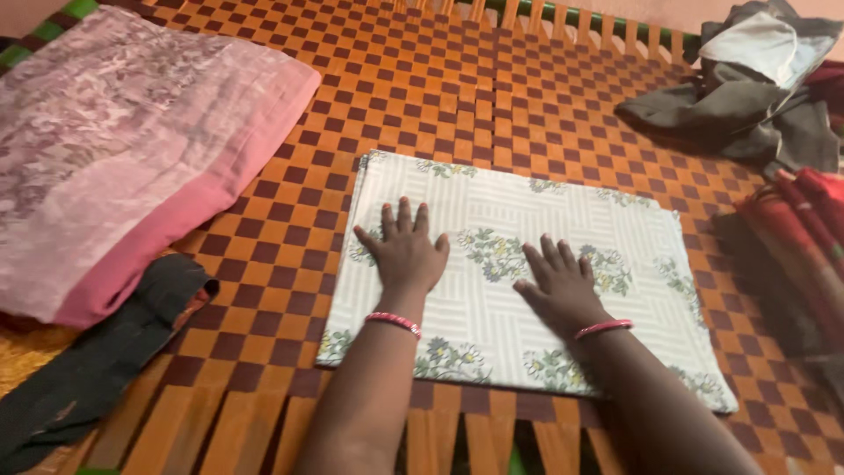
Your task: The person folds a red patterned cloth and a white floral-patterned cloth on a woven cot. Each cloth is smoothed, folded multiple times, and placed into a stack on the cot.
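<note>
both palms press flat on the folded floral cloth (519,273), left hand (406,253) and right hand (560,288) with fingers spread apart; pink folded fabric (123,149) lies left of it.

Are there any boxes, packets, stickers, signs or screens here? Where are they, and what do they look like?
None in view: no packages, labels, signs or screens.
Only cloth things lie on the woven cot.
Folded white cloth: middle, rectangular, green flower print, under both hands.
Pink folded cloth: left, thick, pale flower pattern.
Black cloth: lower left, long strip.
Grey clothes: top right, crumpled heap.
Red cloth: right edge, striped.
</note>
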